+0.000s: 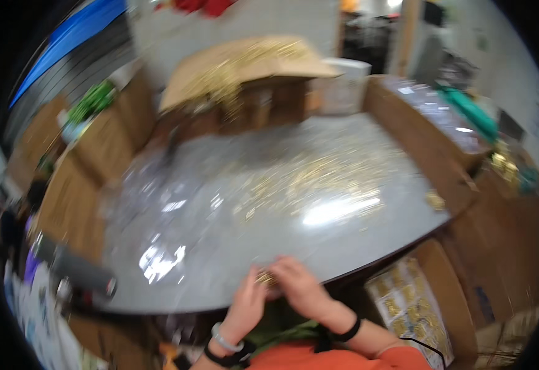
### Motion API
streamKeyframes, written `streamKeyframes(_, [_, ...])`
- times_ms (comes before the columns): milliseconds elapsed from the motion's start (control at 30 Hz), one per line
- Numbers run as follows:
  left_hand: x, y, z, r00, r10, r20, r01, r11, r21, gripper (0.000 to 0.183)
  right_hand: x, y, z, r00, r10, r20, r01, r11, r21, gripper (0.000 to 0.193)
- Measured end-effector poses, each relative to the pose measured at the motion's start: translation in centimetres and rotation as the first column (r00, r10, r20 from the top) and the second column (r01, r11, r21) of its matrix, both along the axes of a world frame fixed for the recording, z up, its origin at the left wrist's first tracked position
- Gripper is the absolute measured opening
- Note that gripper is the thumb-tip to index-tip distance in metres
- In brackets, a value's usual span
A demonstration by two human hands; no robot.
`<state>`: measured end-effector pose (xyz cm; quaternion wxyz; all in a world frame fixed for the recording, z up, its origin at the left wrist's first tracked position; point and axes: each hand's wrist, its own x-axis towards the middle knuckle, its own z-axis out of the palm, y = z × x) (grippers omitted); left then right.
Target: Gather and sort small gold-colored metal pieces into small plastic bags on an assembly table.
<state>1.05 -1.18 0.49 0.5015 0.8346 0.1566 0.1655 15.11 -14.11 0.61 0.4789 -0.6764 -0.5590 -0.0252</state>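
At the near edge of the grey table (220,277), my left hand (248,303) and my right hand (300,288) are close together. A small bunch of thin gold-coloured pieces (264,277) shows between them, its exact kind blurred. My left fingers are closed around the bunch. Bent over its right side, my right fingers press in against it, and their tips are smeared by motion. Many more loose gold-coloured sticks (325,176) lie scattered across the table's middle and right. Clear plastic bags (164,203) cover much of its left part.
An open cardboard box (251,61) with gold pieces on its flap stands at the back. Cardboard walls (75,206) flank the left side; a box of clear packets (430,117) is at the right. Below right, a carton (405,302) holds packed gold pieces. A dark cylinder (75,268) sits at the left corner.
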Motion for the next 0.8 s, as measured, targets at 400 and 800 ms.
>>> streamKeyframes(400, [3.0,0.5,0.7,0.994,-0.060,-0.087,0.101,0.792,0.602,0.065,3.3,-0.2,-0.4,0.961,0.275,0.015,-0.269,0.951,-0.152,0.057])
streamKeyframes(800, [2.7,1.7,-1.3,0.998,-0.070,0.008,0.049,0.773,0.633,0.059,2.7,-0.8,-2.8,0.998,0.051,0.040,-0.043,0.986,-0.162,0.064])
